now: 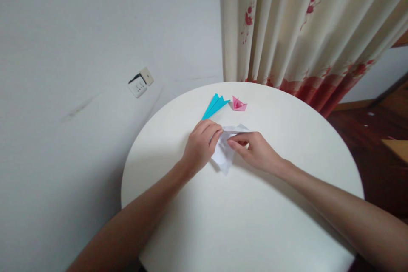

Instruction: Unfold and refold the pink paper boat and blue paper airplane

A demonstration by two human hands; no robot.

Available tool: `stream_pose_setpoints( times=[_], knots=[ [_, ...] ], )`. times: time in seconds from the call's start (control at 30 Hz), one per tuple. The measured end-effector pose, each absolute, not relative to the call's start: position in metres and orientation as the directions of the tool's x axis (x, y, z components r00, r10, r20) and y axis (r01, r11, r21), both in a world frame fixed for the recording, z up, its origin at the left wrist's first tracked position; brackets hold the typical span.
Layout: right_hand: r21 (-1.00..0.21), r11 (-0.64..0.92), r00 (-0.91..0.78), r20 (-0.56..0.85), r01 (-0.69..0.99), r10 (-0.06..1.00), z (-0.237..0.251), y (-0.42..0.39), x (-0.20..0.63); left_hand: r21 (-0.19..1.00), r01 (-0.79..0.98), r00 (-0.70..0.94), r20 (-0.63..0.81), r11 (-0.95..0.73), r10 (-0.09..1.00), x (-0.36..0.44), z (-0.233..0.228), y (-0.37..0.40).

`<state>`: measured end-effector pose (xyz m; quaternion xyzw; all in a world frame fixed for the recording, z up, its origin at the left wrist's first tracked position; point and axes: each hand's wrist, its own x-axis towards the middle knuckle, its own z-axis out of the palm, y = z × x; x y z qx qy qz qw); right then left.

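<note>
**Both hands on white folded paper, mid-table**

Round white table. At its middle, left hand and right hand each pinch the white folded paper, fingertips pressed on its upper edge. Beyond lie a blue paper plane and a pink paper boat, just apart. Behind: curtain, wall socket.
</note>
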<state>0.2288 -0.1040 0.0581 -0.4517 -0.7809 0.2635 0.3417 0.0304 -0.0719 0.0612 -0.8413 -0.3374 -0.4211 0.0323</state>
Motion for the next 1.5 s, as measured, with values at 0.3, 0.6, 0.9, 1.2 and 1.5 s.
stream_pose_setpoints(
  times=[0.3,0.6,0.9,1.2,1.5],
  knots=[
    [-0.703,0.258,-0.094,0.264,0.663,0.96,0.045,-0.103,0.218,0.19,0.599,0.495,0.675,-0.778,0.546,0.039,0.051,-0.072],
    [-0.741,0.172,0.056,0.272,0.649,0.961,0.049,-0.105,0.219,0.134,0.566,0.527,0.7,-0.813,0.482,0.047,0.048,-0.082],
    [-0.734,0.246,0.109,0.4,0.633,0.91,0.057,-0.099,0.228,0.187,0.551,0.446,0.758,-0.813,0.476,0.04,0.05,-0.076],
    [-0.411,0.554,-0.149,0.691,0.723,0.707,0.069,-0.097,0.246,0.258,0.686,0.343,0.71,-0.68,0.615,0.03,0.045,-0.067],
    [-0.876,0.352,-0.179,0.308,0.33,0.934,0.063,-0.087,0.245,0.556,0.488,0.295,0.621,-0.673,0.726,0.036,0.048,-0.069]
  ],
)
